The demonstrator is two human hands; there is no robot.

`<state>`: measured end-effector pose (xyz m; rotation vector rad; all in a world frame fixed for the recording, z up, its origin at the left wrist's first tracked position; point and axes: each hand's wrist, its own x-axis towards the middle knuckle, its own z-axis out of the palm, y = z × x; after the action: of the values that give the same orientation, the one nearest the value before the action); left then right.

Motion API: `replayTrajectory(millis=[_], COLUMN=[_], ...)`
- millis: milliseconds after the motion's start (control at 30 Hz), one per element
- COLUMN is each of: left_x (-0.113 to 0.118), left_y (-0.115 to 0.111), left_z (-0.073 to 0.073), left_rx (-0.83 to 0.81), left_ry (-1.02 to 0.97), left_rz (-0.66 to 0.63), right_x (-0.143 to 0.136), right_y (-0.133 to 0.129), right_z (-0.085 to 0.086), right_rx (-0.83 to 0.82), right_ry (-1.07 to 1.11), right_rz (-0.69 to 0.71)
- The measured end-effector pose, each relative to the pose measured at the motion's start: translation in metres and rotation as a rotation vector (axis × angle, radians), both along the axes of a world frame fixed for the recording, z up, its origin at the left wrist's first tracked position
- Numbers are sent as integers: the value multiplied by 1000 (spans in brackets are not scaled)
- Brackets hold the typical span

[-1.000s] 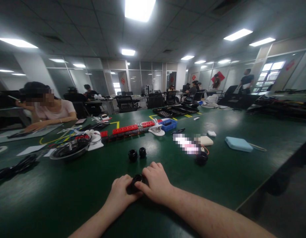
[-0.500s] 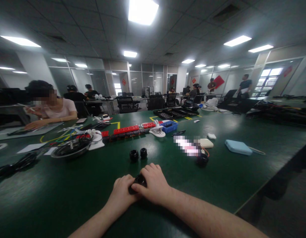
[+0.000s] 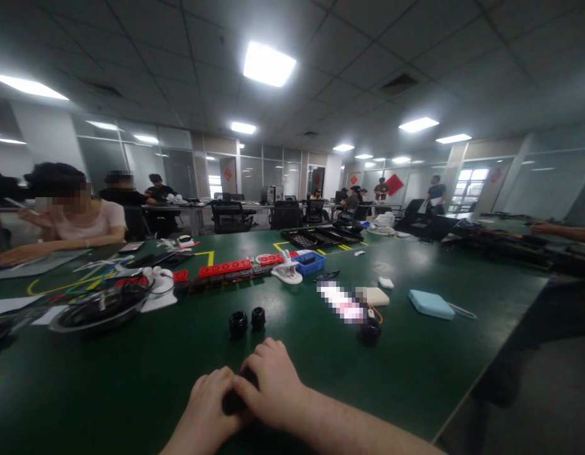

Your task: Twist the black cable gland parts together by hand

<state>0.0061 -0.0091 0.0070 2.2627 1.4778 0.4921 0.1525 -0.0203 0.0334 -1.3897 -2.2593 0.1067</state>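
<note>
Both my hands are closed around one black, round plastic fitting [image 3: 232,402], which looks like a cable gland and is mostly covered by fingers. My left hand [image 3: 208,399] grips it from the left. My right hand [image 3: 272,387] wraps over its top and right side, thumb across the front. Just beyond my hands, two similar black cable glands stand side by side on the table: a larger one [image 3: 238,324] and a smaller one [image 3: 258,318]. Another black round part [image 3: 369,331] lies farther right, next to a cream-coloured power bank [image 3: 374,296].
On the green table [image 3: 145,385] are a metal bowl [image 3: 67,323], red strips [image 3: 225,268], a white clamp [image 3: 287,270], a blue bin [image 3: 310,261], a black tray [image 3: 321,237] and a light blue case [image 3: 431,304]. A person [image 3: 88,221] sits at the left.
My view has turned a little right and up, so the table things appear farther left and lower. Both hands keep hold of the cable gland, the right covering more of it.
</note>
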Motion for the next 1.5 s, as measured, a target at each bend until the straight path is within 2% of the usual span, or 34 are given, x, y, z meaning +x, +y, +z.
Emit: replayTrajectory(millis=[200, 333, 767, 1167, 1500], left_x=[2, 3, 2, 7, 6], left_y=[2, 2, 2, -4, -2], left_z=[0, -3, -1, 16, 11], left_rx=[-60, -18, -18, -81, -90], left_ry=[59, 40, 70, 100, 70], left_rz=[7, 33, -5, 17, 20], right_x=[0, 0, 3, 4, 4], right_y=[1, 0, 0, 2, 2], right_z=[0, -2, -1, -5, -8], right_rx=[21, 32, 20, 4, -8], right_ry=[-9, 1, 32, 60, 103], right_rz=[8, 7, 31, 76, 73])
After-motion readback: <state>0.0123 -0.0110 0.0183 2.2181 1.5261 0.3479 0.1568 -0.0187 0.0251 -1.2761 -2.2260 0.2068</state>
